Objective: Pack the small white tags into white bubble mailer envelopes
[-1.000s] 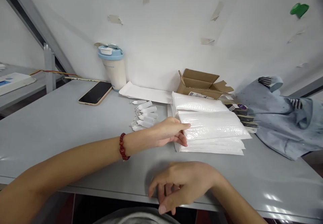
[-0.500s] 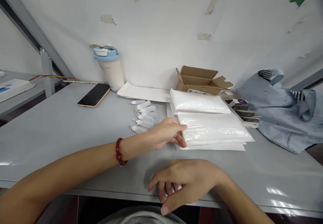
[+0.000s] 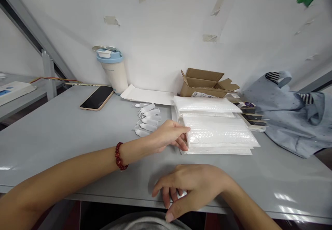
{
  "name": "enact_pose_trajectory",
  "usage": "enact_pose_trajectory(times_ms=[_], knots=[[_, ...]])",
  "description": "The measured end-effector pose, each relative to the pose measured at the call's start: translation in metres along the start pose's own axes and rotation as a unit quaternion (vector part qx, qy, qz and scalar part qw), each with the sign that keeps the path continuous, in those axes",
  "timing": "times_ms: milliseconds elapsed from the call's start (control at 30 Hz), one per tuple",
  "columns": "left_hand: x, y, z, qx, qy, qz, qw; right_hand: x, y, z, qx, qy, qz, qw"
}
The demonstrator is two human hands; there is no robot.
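Observation:
A stack of white bubble mailers (image 3: 220,130) lies right of centre on the grey table. My left hand (image 3: 171,133), with a red bead bracelet on its wrist, grips the left edge of the top mailer between thumb and fingers. At the back of the stack a puffy white flap or mailer end (image 3: 207,105) stands slightly raised. Near the table's front edge rests my right hand (image 3: 194,185), holding nothing I can see, its fingers loosely bent and the thumb apart. Several small white tags with loops (image 3: 149,117) lie just beyond my left forearm.
Behind the stack stands an open cardboard box (image 3: 202,85). A phone (image 3: 97,98), a cup with a blue lid (image 3: 114,71) and a flat white sheet (image 3: 147,95) are at the back left. Dark packets (image 3: 251,114) and a light blue garment (image 3: 290,116) lie to the right.
My left hand and the top mailer's gripped edge have shifted slightly left. The white part at the back of the stack has tipped up and looks thinner. My right hand stays in place.

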State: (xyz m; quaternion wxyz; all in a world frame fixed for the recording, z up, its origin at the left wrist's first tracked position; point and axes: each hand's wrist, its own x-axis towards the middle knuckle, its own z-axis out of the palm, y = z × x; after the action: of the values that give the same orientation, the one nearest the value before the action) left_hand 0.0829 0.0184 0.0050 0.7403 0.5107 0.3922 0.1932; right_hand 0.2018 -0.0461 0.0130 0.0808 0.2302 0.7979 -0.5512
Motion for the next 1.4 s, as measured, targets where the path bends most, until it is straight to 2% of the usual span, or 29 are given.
enact_pose_trajectory(times_ms=[300,400,467,500,533,567,633,667,700,733,833,933,1033,1200,1400], knots=[[-0.003,0.002,-0.003,0.083,0.036,0.002,0.996,0.000,0.000,0.000,0.008,-0.002,0.009,1.000],[-0.008,0.016,-0.015,0.130,0.063,0.015,0.989,0.001,0.001,0.000,0.008,-0.007,0.007,1.000],[-0.008,0.031,-0.032,0.187,0.087,0.044,0.977,0.001,0.001,0.000,0.008,-0.006,0.006,1.000],[-0.006,0.038,-0.044,0.235,0.110,0.071,0.963,0.002,0.001,0.000,0.009,-0.003,0.006,1.000],[-0.002,0.045,-0.056,0.298,0.145,0.110,0.937,0.002,0.001,0.000,0.011,0.000,0.007,1.000],[0.003,0.051,-0.070,0.369,0.188,0.138,0.900,0.002,0.001,0.000,0.012,0.003,0.009,1.000],[0.014,0.060,-0.100,0.509,0.256,0.173,0.804,0.002,0.002,0.001,0.020,0.008,0.011,1.000],[0.020,0.062,-0.114,0.567,0.268,0.172,0.759,0.002,0.002,0.001,0.025,0.010,0.011,1.000],[0.026,0.062,-0.127,0.611,0.264,0.160,0.729,0.002,0.003,0.001,0.030,0.012,0.010,0.999],[0.030,0.062,-0.139,0.622,0.262,0.152,0.722,0.002,0.003,0.002,0.034,0.014,0.009,0.999],[0.036,0.059,-0.164,0.631,0.241,0.132,0.725,0.002,0.004,0.002,0.037,0.021,0.006,0.999],[0.035,0.057,-0.176,0.620,0.216,0.117,0.745,0.002,0.004,0.002,0.037,0.019,0.005,0.999],[0.031,0.056,-0.177,0.608,0.203,0.116,0.759,0.003,0.005,0.001,0.037,0.010,0.004,0.999],[0.028,0.056,-0.171,0.634,0.171,0.130,0.743,0.003,0.005,0.001,0.039,0.009,0.015,0.999],[0.024,0.054,-0.172,0.645,0.145,0.118,0.741,0.003,0.006,0.002,0.042,0.007,0.021,0.999]])
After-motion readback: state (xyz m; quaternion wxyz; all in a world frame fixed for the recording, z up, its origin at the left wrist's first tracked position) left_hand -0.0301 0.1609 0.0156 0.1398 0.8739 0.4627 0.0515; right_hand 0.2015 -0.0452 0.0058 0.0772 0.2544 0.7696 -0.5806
